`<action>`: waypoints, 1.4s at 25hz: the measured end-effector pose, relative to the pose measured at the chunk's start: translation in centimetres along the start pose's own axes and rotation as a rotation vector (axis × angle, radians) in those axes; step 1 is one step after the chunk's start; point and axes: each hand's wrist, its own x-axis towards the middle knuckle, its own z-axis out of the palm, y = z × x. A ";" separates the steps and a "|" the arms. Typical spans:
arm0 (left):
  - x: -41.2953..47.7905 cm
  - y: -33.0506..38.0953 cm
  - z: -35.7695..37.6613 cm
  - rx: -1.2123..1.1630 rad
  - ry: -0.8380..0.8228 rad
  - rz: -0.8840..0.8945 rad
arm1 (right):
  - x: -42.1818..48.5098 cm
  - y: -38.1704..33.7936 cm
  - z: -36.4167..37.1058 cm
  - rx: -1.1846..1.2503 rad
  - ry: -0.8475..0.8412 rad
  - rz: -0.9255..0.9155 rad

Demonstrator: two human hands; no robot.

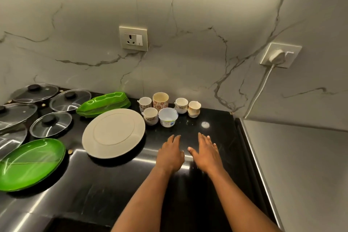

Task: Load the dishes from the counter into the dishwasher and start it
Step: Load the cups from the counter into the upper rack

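A large cream plate (113, 133) lies on the black counter (105, 190). Behind it sit a stack of green divided trays (104, 104) and a cluster of several small cups (150, 116), a floral mug (160, 100) and a white plastic tub (168, 117). A green plate (31, 164) lies at the left edge, with several glass pot lids (50, 124) behind it. My left hand (170, 153) and my right hand (206, 152) rest flat on the counter, fingers straight, side by side just in front of the cups, holding nothing. No dishwasher is in view.
A marble backsplash rises behind the counter with a wall socket (133, 38). A plug and white cord (276, 56) hang on the right wall. A grey steel-edged surface (301, 165) adjoins the counter on the right.
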 end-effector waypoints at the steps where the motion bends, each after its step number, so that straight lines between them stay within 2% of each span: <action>1: 1.0 0.3 0.1 -0.025 -0.017 0.001 | 0.9 0.2 0.0 0.002 -0.003 0.010; 4: 4.0 1.2 0.1 -0.071 -0.053 0.009 | 3.9 0.9 -0.3 0.049 -0.004 0.032; 10: 11.2 3.3 0.4 -0.138 -0.015 -0.051 | 11.7 2.2 -2.0 0.160 0.011 0.031; 19: 19.1 4.8 3.7 -0.361 0.038 -0.244 | 19.8 4.8 -0.8 0.368 -0.039 0.121; 22: 21.0 5.4 4.3 -0.454 0.098 -0.328 | 22.3 5.5 -0.1 0.425 -0.041 0.092; 29: 22.9 5.5 5.0 -0.503 0.123 -0.365 | 24.9 5.5 0.5 0.604 -0.042 0.031; 35: 20.4 5.8 4.7 -0.540 0.137 -0.307 | 21.4 6.5 -0.6 0.643 0.025 0.062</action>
